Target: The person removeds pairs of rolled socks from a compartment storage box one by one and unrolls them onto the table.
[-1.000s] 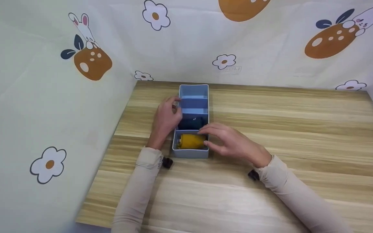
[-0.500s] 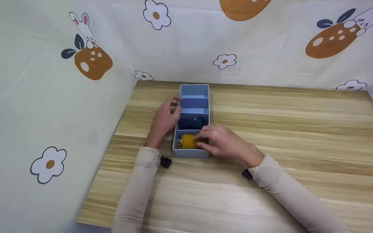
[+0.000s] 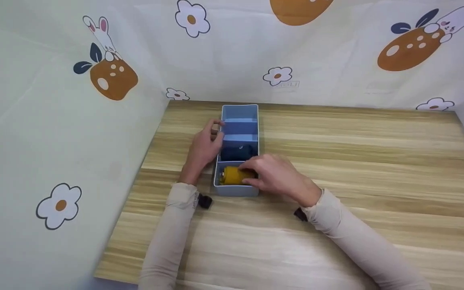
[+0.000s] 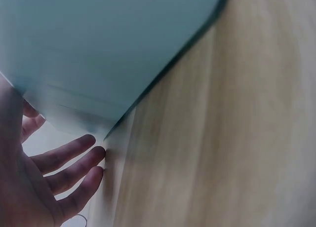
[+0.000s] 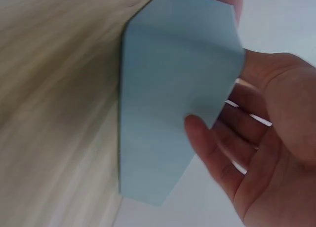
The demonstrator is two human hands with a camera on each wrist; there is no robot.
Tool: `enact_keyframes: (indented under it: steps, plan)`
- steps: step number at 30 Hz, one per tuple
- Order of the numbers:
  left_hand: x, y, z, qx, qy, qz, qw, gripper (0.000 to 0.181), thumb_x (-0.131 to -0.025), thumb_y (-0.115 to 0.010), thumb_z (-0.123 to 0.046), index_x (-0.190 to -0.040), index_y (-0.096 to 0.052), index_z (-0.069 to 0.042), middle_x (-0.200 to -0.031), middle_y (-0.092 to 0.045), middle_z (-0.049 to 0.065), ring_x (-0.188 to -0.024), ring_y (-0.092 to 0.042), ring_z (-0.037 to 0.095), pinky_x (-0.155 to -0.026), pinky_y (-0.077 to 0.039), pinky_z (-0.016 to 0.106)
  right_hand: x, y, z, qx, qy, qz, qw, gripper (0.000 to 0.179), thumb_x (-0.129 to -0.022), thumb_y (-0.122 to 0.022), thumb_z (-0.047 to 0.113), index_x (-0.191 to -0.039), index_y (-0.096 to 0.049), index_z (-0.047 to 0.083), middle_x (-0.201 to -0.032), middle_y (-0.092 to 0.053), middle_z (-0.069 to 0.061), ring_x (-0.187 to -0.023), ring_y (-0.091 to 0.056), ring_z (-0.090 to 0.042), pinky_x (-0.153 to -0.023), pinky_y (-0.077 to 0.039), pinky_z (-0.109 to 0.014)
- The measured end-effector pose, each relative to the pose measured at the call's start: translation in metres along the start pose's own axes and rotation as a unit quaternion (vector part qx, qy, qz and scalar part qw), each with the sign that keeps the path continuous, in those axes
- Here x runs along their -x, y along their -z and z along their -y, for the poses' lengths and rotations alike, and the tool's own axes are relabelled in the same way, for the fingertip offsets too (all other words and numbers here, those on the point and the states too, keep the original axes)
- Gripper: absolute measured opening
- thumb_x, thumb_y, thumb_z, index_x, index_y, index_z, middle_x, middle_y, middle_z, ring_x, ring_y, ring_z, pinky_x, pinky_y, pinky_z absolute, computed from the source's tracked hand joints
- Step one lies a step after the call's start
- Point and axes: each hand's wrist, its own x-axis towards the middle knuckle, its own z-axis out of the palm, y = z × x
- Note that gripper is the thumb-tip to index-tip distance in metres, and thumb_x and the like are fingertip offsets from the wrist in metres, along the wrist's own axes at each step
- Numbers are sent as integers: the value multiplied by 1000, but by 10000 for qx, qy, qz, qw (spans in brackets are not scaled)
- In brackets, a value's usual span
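Note:
A long light-blue divided storage box stands lengthwise on the table in the head view. In its front compartment lies a rolled yellow cloth. My right hand reaches over the right rim, thumb and index finger pinching the roll's right end. In the right wrist view, its little finger lies along the outside of the box wall. My left hand is at the box's left rim, thumb and index finger over the edge, the other fingers loosely extended outside the wall. Behind the yellow roll sits a rolled dark navy cloth with a small light mark.
Two rear compartments of the box show bare blue dividers. The wood-grain table extends to the right and front. A patterned sheet hangs behind and at the left. A small black device sits at the left wrist.
My right hand has moved left from the box's right rim into the front compartment and closed its fingers on the yellow roll. My left hand stays about where it was.

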Motion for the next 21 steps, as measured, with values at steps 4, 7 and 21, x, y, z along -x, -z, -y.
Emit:
enact_keyframes:
  steps: [4,7,21]
  plan:
    - [0,1,0,43,-2,16,10000,26,-109,-56,-32,-135,-59,-34,-126,-76,6,-110,-72,21,-98,-60,49,-5,2,6,228,-215,206,9993,40,-96,-84,37,-130,-79,17,-120,-82,-3,-103,-78,-26,-79,-64,-48]
    - [0,1,0,69,-38,43,10000,27,-109,-55,-33,-136,-59,-33,-125,-76,5,-109,-72,21,-97,-60,48,-8,3,9,408,-303,308,9982,38,-95,-85,35,-127,-80,17,-115,-81,-3,-99,-77,-27,-73,-63,-49]
    - [2,0,2,111,-150,-39,9998,27,-110,-55,-32,-136,-59,-35,-118,-77,3,-103,-72,18,-96,-61,45,-21,9,15,817,-379,1026,9906,28,-92,-88,31,-113,-78,16,-89,-75,-5,-77,-69,-27,-60,-56,-45]
